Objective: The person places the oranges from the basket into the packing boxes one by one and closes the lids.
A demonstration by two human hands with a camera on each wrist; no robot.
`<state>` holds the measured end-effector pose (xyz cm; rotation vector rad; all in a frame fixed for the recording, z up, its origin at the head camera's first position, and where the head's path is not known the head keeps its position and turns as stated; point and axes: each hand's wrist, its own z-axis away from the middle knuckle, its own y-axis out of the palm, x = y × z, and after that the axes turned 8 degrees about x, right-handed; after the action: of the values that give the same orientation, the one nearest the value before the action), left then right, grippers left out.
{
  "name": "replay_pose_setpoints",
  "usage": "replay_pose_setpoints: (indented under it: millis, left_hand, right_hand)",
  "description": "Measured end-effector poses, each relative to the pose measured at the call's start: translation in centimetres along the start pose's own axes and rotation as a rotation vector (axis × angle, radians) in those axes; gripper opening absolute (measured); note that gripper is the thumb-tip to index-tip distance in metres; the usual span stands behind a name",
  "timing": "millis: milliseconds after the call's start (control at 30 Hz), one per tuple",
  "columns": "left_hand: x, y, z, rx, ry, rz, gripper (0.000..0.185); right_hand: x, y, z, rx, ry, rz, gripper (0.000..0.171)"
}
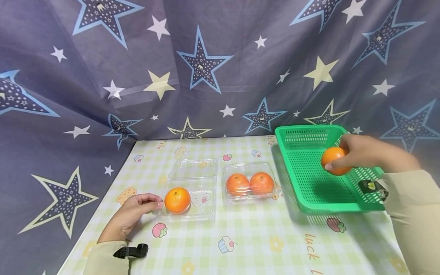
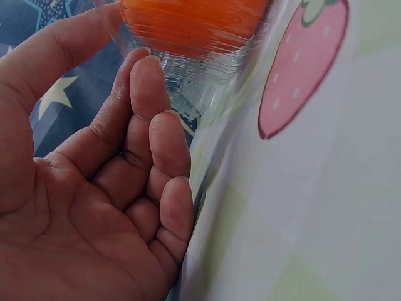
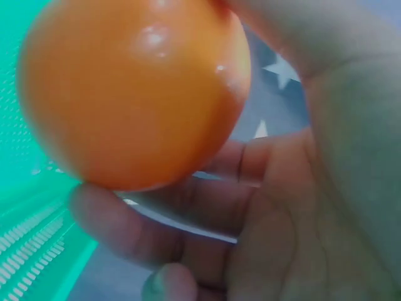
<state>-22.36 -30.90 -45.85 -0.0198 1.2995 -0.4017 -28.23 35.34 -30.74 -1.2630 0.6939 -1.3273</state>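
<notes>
R hand (image 1: 361, 154) gripped an orange (image 1: 334, 160), fingers and thumb curled round it; fruit sat at the fingertips, forward of the palm, held in the air above the green basket (image 1: 309, 191). R wrist view: orange (image 3: 135, 91) filled most of frame, thumb over top, fingers (image 3: 119, 226) under and behind it, green mesh of basket (image 3: 31, 251) below-left. Not touching basket floor as far as head view showed.

L hand (image 1: 128, 214) lay on the table (image 1: 247, 244), fingers mostly straight, tips against the near-left edge of an open clear clamshell box (image 1: 190, 191). L wrist view: fingers (image 2: 153, 113) pressed to box wall (image 2: 200, 81), none wrapped round it; thumb extended along the rim.

Inside that box: one orange, second fruit (image 1: 177, 200), at left end, just beside L fingertips w/ plastic between. Lid hinged back, lying flat behind.

Second clear box (image 1: 249, 183) just R of the first, shut, w/ two oranges (image 1: 249, 184) side by side, touching. It sat between first box and basket.

Basket at R of table, tilted slightly toward viewer. Tablecloth checked, w/ strawberry and cupcake prints. Star-print cloth (image 1: 206, 68) behind.
</notes>
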Motion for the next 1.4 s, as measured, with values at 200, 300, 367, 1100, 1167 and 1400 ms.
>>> replay_pose_setpoints:
  millis: [200, 300, 367, 1100, 1167, 1400]
  left_hand:
    - [0.1, -0.1, 0.0, 0.009, 0.003, -0.003, 0.034]
    - [0.1, -0.2, 0.0, 0.011, 0.000, -0.007, 0.035]
    - [0.1, -0.2, 0.0, 0.012, -0.002, -0.011, 0.036]
    - [0.2, -0.4, 0.0, 0.013, 0.005, -0.026, 0.034]
    - [0.2, -0.3, -0.1, 0.013, 0.004, -0.030, 0.035]
    - [0.2, -0.2, -0.2, 0.020, 0.011, -0.032, 0.035]
  right_hand:
    - [1.2, -0.5, 0.9, -0.046, 0.010, -0.061, 0.081]
    - [2.0, -0.5, 1.3, -0.073, 0.010, -0.096, 0.079]
    - [2.4, -0.5, 1.5, -0.096, 0.010, -0.107, 0.077]
    - [7.5, 0.3, 3.2, -0.282, -0.037, -0.268, 0.070]
    - [7.9, 0.5, 3.3, -0.300, -0.043, -0.286, 0.068]
    - [9.5, 1.6, 3.4, -0.369, -0.038, -0.347, 0.065]
